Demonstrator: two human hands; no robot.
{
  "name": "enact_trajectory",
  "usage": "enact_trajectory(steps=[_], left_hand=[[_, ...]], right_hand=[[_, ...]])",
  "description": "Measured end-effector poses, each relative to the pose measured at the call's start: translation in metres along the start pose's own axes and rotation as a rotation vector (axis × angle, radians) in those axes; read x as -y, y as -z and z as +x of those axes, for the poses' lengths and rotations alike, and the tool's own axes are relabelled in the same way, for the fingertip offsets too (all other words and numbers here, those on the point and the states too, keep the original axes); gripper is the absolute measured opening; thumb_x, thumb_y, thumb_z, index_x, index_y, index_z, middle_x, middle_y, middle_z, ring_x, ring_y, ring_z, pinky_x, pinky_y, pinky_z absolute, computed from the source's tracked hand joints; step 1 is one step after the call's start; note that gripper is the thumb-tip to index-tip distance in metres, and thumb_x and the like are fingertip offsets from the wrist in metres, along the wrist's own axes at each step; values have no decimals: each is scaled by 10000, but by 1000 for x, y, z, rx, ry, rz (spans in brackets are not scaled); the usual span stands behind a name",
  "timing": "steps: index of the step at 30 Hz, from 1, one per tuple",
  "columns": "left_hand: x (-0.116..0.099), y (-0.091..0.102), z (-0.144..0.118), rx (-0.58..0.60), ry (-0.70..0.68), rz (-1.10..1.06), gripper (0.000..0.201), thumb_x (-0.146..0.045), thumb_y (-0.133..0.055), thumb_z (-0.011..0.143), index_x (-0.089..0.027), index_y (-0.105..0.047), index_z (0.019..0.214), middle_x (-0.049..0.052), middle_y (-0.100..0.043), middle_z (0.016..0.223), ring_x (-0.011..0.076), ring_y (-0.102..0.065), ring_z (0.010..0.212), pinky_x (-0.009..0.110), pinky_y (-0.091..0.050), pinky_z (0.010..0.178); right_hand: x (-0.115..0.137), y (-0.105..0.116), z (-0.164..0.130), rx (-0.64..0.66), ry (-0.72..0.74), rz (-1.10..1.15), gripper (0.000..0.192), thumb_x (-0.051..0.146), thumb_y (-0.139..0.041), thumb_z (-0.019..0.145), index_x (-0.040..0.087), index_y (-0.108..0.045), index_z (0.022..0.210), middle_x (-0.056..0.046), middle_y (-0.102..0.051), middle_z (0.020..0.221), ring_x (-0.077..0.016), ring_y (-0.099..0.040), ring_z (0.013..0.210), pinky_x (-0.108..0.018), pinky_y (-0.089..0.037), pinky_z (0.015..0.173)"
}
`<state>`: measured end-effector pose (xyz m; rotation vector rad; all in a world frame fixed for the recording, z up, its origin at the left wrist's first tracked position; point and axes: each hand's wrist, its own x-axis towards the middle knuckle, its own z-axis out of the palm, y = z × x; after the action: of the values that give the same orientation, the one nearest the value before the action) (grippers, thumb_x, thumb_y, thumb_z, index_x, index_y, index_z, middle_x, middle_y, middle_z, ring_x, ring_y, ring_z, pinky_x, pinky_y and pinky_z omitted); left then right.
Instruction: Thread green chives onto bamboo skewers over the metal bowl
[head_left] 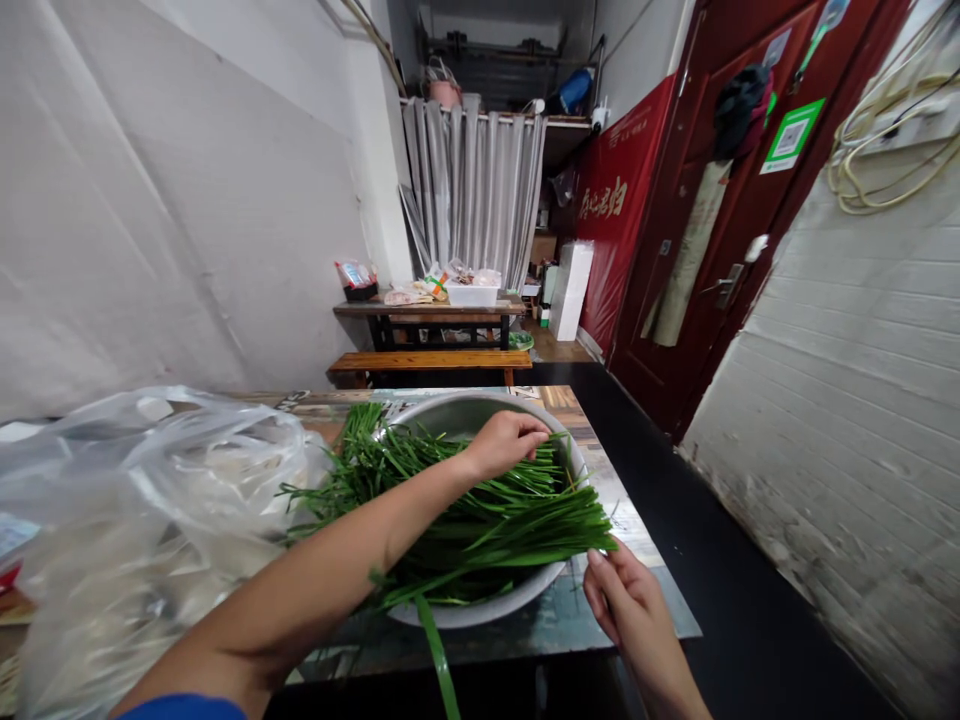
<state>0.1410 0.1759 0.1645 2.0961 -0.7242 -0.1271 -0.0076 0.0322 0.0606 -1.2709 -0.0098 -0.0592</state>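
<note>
A round metal basin [517, 603] holds a big heap of long green garlic chives [480, 530], with blades hanging over its left and front rim. My left arm reaches across the heap. My left hand [510, 443] is above the far right part of the basin, its fingers curled closed close to the blade ends; what they pinch, if anything, is hidden. At the right rim, my right hand [628, 592] has thumb and forefinger pinched at the ends of a bundle of chives that sticks out over the edge. One wide blade droops off the front of the table.
Clear plastic bags [202, 480] with pale contents fill the left of the patterned table [637, 560]. Beyond stand a wooden bench [431, 361] and another table with a white box [474, 292]. A dark red door [697, 230] is on the right.
</note>
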Motion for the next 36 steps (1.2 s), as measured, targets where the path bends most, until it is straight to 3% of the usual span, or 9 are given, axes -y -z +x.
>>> enact_trajectory(steps=[4,11,17,24,36], left_hand=[[15,-17,-3,63,146,-208,254,-258,-529,743,-85,-612,909,-2,-582,581,46,-410,405,167,-320,410],[17,-26,-10,105,232,-402,163,-246,-570,708,-99,-534,771,35,-631,637,47,-476,409,162,-346,413],[7,-30,-13,76,214,-461,218,-284,-622,664,-88,-553,732,55,-648,665,54,-492,421,183,-379,436],[9,-31,-14,104,180,-453,281,-274,-621,665,-68,-608,856,76,-663,725,42,-457,395,186,-363,421],[5,-32,-16,51,197,-455,238,-263,-634,640,-72,-609,781,66,-661,692,57,-471,427,191,-380,446]], right_hand=[[0,1,1,6,23,-5,259,399,-509,840,176,-457,720,91,-353,442,-38,-200,377,-165,-127,353],[-3,2,4,1,33,-1,236,380,-504,848,169,-486,744,93,-351,431,-37,-202,371,-171,-130,355],[-2,2,6,4,40,1,224,372,-492,856,164,-498,772,97,-341,431,-40,-198,376,-175,-133,360],[-3,1,3,-9,39,2,232,371,-495,855,164,-483,751,96,-347,430,-40,-193,374,-179,-134,364],[-1,1,3,-22,34,-19,255,394,-506,843,168,-475,730,91,-364,435,-36,-205,369,-172,-140,356]])
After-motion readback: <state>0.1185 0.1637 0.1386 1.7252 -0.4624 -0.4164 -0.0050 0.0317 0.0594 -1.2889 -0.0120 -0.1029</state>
